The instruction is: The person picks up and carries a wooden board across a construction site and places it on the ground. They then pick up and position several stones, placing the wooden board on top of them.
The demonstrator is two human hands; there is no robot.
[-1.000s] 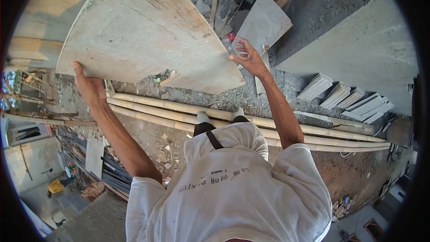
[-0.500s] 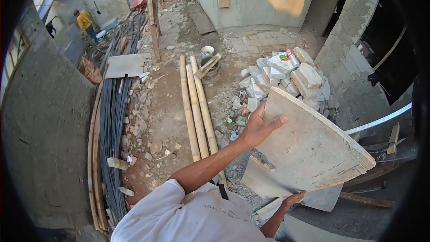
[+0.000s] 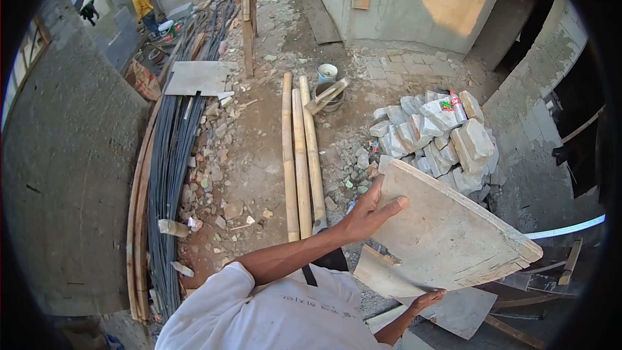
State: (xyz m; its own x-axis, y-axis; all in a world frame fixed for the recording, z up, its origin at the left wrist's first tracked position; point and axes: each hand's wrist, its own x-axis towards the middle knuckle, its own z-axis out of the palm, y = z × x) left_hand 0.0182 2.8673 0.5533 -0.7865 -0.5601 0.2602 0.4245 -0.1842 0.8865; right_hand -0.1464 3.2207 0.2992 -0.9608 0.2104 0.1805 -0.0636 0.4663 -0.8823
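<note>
A worn, dusty plywood board (image 3: pixel 447 227) is held up at a slant in front of my body. My left hand (image 3: pixel 372 212) grips its upper left edge, thumb lying across the face and fingers behind. Under the lower edge, my right hand (image 3: pixel 427 299) supports the board with its fingers curled against it. A smaller plywood piece with a wooden strip (image 3: pixel 381 254) shows just beneath the held board. More flat sheets (image 3: pixel 463 311) lie below, near my right hand.
Broken stones (image 3: pixel 447 136) are piled ahead right, a bottle (image 3: pixel 457 107) on top. Bamboo poles (image 3: pixel 300 162) lie ahead, near a bucket (image 3: pixel 327 72). Steel bars (image 3: pixel 172 155) run along the left wall. A person in yellow (image 3: pixel 142 5) stands far left.
My view has shifted left, so the surroundings appear farther right. The board has tilted lower, with both hands keeping their hold on it.
</note>
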